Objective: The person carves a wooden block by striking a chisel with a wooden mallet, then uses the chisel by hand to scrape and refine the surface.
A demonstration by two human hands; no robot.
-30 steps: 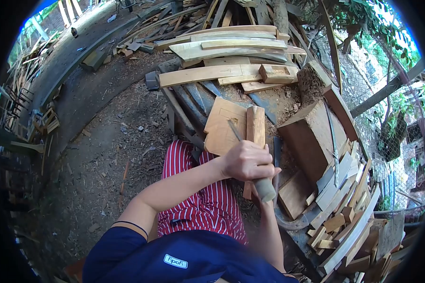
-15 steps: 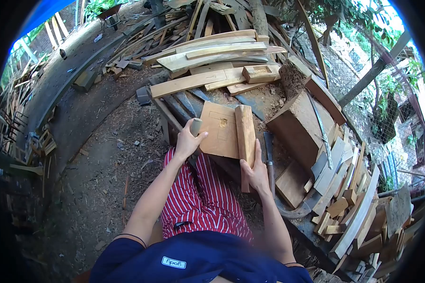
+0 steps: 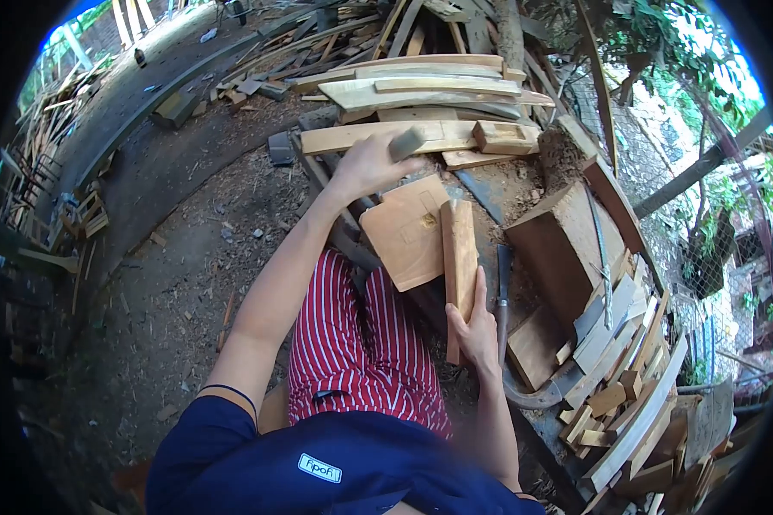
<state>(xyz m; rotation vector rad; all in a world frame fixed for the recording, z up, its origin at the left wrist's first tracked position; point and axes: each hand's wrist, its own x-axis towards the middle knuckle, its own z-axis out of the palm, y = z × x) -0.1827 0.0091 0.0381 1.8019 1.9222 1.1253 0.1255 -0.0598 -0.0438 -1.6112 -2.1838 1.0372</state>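
Note:
My left hand [image 3: 371, 169] is closed round a short grey-green cylindrical piece [image 3: 406, 144], with its end sticking up; the rest of it is hidden. It is raised just above a flat tan board [image 3: 404, 236] that has a small rough hollow and pencil lines. My right hand [image 3: 477, 330] grips the lower end of a thick wooden bar [image 3: 460, 253], thumb on top and fingers along its right side. The board's right edge is against the bar. To the right of the bar lies a dark-bladed tool [image 3: 502, 279] with a long handle.
Long planks [image 3: 438, 86] are stacked at the back of the bench, with a hollowed block [image 3: 505, 137] at their right end. A large brown wooden block [image 3: 567, 249] stands right of my hands. Offcuts [image 3: 605, 399] are piled at the lower right. A curved metal piece [image 3: 532, 398] lies nearby.
My left hand has lifted away from the board's left edge, up and to the right, with the cylindrical piece. The board has tilted. My right hand still holds the bar, slightly lower.

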